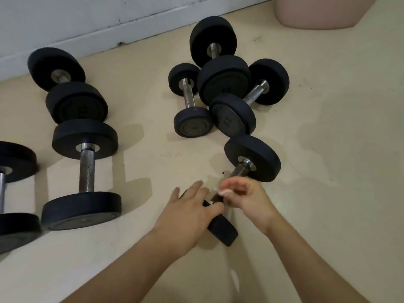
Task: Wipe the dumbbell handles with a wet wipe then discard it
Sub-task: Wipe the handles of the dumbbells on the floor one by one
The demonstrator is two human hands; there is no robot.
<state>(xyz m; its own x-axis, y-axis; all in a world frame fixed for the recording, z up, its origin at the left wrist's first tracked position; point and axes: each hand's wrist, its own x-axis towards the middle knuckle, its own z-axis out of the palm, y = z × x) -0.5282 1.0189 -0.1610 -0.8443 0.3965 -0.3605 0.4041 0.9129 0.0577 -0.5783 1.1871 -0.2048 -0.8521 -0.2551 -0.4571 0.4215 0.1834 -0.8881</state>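
Note:
A black dumbbell [253, 157] with a steel handle lies slanted on the beige floor in front of me. My left hand [192, 206] lies flat with straight fingers over its near weight [223, 231]. Just right of it, my right hand [247, 196] pinches a small white wet wipe [224, 191] against the lower part of the handle. Only the upper stretch of the handle [240, 169] shows; my hands hide the rest.
Three more dumbbells [225, 82] are bunched together beyond it. Two stand in a row at the left [86, 169], and another is cut off by the left edge [8, 162]. A white wall base runs along the back. A pink bin [317, 12] stands top right.

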